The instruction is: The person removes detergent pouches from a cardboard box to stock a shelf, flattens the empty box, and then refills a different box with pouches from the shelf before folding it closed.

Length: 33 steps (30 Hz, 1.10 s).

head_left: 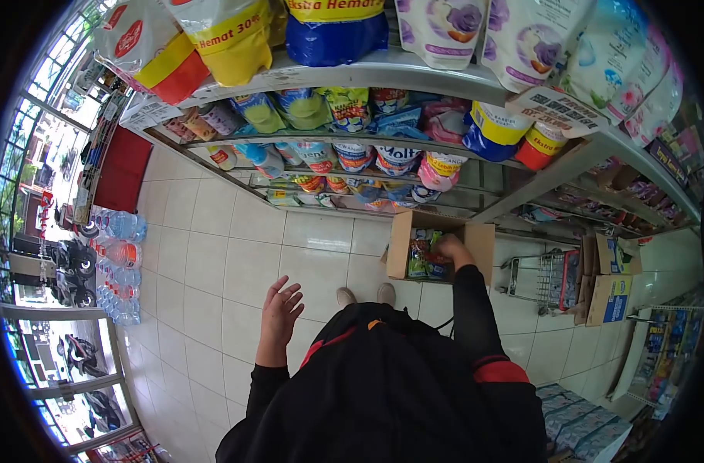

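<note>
An open cardboard box stands on the tiled floor in front of the shelves, with green and dark packets inside. My right hand reaches into the box at the packets; its fingertips are too small and partly hidden to tell whether they grip one. Over the floor to the left, my left hand is raised with its fingers apart and holds nothing. Both my shoes show just below the box.
Shelves with detergent and softener pouches span the top. Bottled water packs stand at the left by the windows. A wire cart, more cartons and stacked boxes are on the right.
</note>
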Motion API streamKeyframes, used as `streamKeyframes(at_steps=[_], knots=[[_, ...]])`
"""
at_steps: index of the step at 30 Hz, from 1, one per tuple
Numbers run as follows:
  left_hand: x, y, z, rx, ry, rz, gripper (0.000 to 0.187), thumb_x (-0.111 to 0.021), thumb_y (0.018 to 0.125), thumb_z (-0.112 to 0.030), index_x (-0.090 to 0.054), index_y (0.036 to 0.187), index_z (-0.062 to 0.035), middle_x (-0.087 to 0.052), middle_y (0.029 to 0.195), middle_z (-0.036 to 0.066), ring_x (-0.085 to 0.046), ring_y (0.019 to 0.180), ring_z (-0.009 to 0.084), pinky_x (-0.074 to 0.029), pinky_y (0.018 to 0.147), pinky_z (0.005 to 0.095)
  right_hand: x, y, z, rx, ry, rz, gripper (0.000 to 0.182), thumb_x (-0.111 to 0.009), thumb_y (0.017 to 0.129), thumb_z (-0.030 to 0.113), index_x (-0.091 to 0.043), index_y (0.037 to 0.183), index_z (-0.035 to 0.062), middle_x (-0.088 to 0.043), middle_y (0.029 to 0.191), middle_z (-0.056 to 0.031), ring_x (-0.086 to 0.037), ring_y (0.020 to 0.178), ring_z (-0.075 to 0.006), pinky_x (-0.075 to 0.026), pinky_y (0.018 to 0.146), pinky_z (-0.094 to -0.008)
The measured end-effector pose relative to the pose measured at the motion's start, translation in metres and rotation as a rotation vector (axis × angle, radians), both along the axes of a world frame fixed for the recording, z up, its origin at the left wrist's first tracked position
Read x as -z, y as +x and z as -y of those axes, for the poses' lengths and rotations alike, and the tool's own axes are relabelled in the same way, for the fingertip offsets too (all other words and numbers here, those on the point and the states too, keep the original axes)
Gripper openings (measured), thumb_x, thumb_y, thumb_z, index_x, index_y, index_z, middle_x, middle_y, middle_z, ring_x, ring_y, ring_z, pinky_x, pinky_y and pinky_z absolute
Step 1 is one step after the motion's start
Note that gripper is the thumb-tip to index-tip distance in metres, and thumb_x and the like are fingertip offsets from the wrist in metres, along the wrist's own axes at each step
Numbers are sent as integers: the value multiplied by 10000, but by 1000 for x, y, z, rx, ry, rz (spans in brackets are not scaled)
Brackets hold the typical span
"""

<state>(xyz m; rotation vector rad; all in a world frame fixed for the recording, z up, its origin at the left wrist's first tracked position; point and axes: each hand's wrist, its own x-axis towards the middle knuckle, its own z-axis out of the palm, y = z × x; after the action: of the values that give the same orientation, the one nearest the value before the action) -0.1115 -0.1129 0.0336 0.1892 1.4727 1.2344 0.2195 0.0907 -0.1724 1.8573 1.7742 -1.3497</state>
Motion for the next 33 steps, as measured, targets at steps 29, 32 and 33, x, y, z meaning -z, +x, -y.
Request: streamKeyframes(at_steps=[29,32,33], knots=[[-12,5,44,-56,-93,-51,402,-443,759,-182,-391,1144,-80,-487,1045,77,-463,940,188,-364,803,338,-25,-14,-11,-345,376,360,165,-493,747,111,-623,828,50,-584,906,-146,-565,862,-271,-465,713,-350],[-6,4,38,-25,-90,-32,395,-444,760,-184,-396,1139,-83,-488,1042,75,-463,940,184,-365,803,333,-62,-10,-5,-386,416,315,157,-540,715,135,-620,821,51,-582,893,-145,-563,837,-295,-461,707,-354],[-4,5,33,6,-84,-27,393,-447,761,-185,-398,1137,-81,-489,1040,75,-464,938,183,-365,805,333,-74,-8,-2,-418,464,269,154,-547,705,149,-622,807,62,-583,875,-140,-565,813,-309,-459,695,-356]])
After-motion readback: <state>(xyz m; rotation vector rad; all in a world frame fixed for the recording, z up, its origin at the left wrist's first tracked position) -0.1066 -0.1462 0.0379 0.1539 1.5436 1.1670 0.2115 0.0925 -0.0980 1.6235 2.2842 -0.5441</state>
